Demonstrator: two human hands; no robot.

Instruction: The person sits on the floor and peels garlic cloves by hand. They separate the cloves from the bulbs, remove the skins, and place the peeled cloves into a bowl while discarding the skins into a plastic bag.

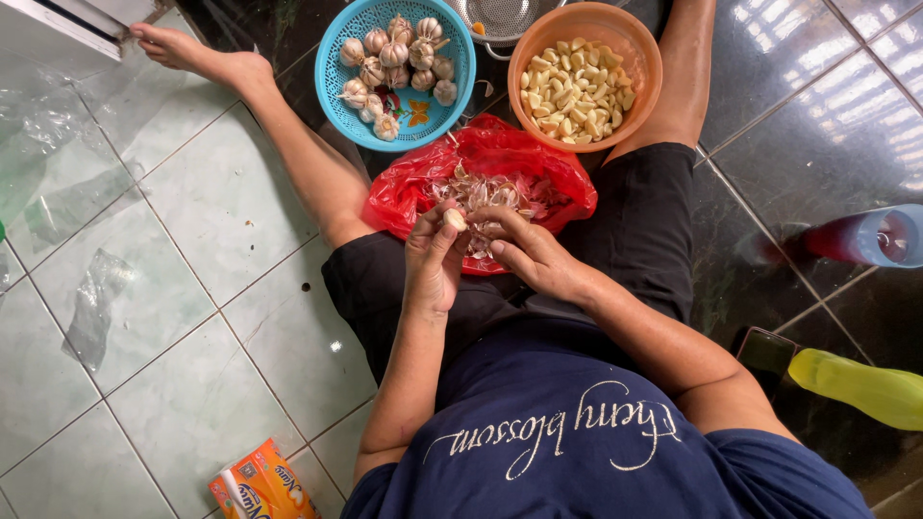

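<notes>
I sit on the floor with my legs spread. My left hand [432,258] pinches a pale garlic clove [454,219] between thumb and fingers. My right hand [532,252] curls beside it, its fingertips touching the clove and the skins. Both hands hover over a red plastic bag [404,192] filled with garlic peels, lying between my thighs. Beyond the bag stands a blue basket [461,58] with several whole garlic bulbs. To its right an orange bowl [639,72] holds many peeled cloves.
A metal strainer [500,17] sits behind the two containers. A pale blue bottle with red liquid [870,237] and a yellow-green bottle [860,386] lie on the dark tiles to my right. An orange carton [261,488] and clear plastic wrap [91,308] lie on the light tiles at left.
</notes>
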